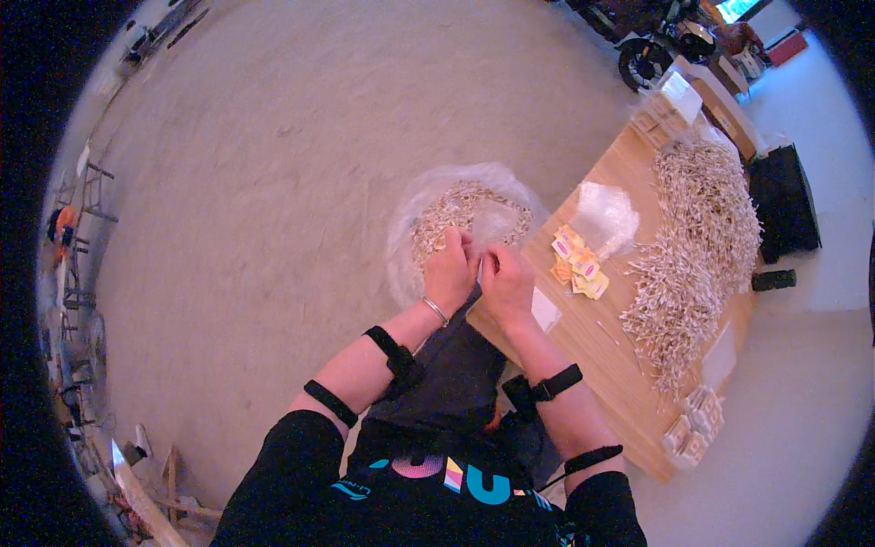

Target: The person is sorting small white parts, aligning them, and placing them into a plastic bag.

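Note:
My left hand (450, 275) and my right hand (507, 284) are close together in front of me, fingers pinched. A small clear plastic bag (496, 221) shows just beyond the fingertips, and both hands seem to grip its near edge; the exact hold is hidden. Below them, a large clear bag (401, 260) lies spread open, with a heap of thin swab-like sticks (444, 208) inside. To the right of my right hand, yellow and orange printed cards (578, 263) lie on a wooden table (583, 351), beside a stack of clear plastic bags (606, 217).
A big pile of similar sticks (697, 246) covers the table's right half. Bundled packs stand at its near corner (694, 428) and far end (665, 109). A black box (784, 202) is beyond the table's right edge. A motorcycle (670, 50) stands far right.

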Motion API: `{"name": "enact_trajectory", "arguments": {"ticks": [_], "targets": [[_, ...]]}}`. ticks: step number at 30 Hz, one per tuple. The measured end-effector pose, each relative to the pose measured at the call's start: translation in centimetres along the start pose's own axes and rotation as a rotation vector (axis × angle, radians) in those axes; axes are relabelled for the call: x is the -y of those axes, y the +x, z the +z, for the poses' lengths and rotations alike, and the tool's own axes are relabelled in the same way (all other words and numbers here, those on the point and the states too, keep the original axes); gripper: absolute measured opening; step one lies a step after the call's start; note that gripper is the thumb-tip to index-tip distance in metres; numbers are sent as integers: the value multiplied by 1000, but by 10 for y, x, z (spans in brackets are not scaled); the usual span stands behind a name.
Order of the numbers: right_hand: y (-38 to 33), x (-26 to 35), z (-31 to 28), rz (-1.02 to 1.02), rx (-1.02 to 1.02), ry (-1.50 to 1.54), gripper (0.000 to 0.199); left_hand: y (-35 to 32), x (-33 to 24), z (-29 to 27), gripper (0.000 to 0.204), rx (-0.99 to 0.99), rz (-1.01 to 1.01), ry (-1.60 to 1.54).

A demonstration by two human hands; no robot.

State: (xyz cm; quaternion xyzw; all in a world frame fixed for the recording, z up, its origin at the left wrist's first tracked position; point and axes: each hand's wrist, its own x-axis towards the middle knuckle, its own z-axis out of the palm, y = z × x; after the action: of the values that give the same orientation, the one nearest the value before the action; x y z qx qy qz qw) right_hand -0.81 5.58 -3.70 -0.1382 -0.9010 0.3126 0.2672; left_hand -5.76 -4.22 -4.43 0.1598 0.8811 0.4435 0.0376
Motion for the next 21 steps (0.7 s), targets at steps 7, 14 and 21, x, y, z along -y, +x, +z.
{"name": "enact_trajectory", "arguments": {"ticks": [7, 14, 21], "targets": [[31, -17, -7, 211, 189, -24, 9, 5, 19, -7, 34, 75, -276, -639], [31, -32, 11, 19, 276, -55, 12, 9, 33, 8, 24, 171, -590, -909], [26, -36, -9, -14, 436, -42, 11, -12, 36, 21, 21, 163, -701, -926]]}}
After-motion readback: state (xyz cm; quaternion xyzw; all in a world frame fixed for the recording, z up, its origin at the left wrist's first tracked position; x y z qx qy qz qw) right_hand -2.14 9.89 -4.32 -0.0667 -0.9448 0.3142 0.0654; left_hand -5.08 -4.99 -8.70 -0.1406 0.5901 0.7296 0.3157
